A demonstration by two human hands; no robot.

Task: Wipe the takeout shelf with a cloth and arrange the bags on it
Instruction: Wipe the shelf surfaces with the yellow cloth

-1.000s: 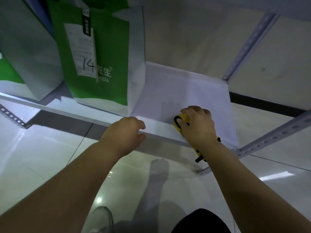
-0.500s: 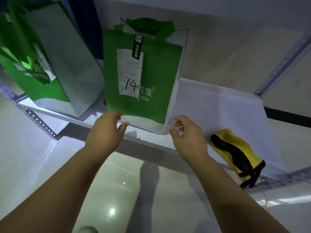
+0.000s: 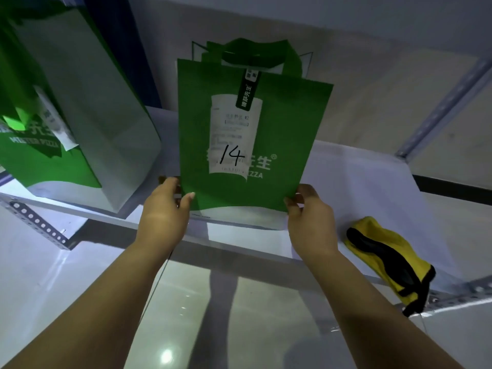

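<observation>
Two hands: left hand (image 3: 163,217) and right hand (image 3: 311,225) each pinch a lower corner of the green non-woven takeout bag (image 3: 287,134); thumbs on its front face, other fingers hidden behind.
Bag: upright, mid-span on the flat white shelf board (image 3: 359,182), white paper receipt (image 3: 234,134) marked 14 facing out. Can't tell if the base is fully down.
Neighbour: second green takeout bag (image 3: 80,115) stands to the left, with a gap between.
Cloth: yellow cloth with black trim (image 3: 386,251) lies at the right front edge, overhanging, untouched.
Step (my read): squaring the bag in its slot.
How: steer from the base, keep it vertical, set the face parallel to the shelf edge, then let go of both corners together.
Risk: the cloth may slide off.
</observation>
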